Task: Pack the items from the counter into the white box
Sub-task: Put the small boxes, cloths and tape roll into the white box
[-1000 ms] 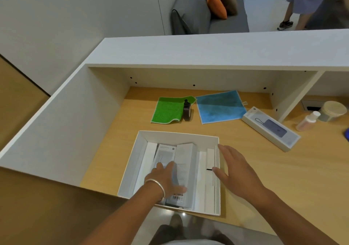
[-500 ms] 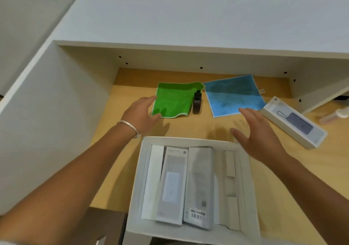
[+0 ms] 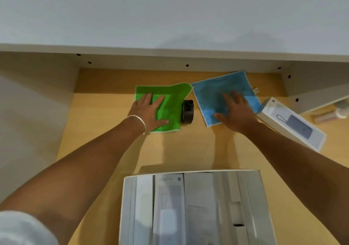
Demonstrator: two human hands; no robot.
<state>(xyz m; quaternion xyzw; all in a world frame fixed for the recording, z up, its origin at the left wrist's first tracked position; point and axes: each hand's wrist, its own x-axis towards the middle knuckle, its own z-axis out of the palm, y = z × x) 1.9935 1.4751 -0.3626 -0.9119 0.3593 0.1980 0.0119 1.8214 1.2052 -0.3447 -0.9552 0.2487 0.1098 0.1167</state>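
Head camera looks steeply down onto a light wooden counter (image 3: 105,141) set under a white shelf (image 3: 170,18). Two square cloths lie side by side at centre frame: one green microfibre cloth (image 3: 170,103) and one blue microfibre cloth (image 3: 211,93), with a single small black cylindrical object (image 3: 188,112) lying between them, touching the green cloth's right edge. One long white product carton printed with a dark power bank (image 3: 294,125) rests at the right of the frame, just beside the blue cloth. One open white cardboard box (image 3: 128,207) sits at the bottom centre, holding several flat white and grey packages; I count at least three, though blur makes the exact number unclear. The left hand (image 3: 149,112), with a silver bangle at the wrist, lies flat on the green cloth, fingers (image 3: 147,98) straight and spread. The right hand (image 3: 236,112) lies flat on the blue cloth, fingers (image 3: 236,97) likewise extended and spread, gripping nothing.
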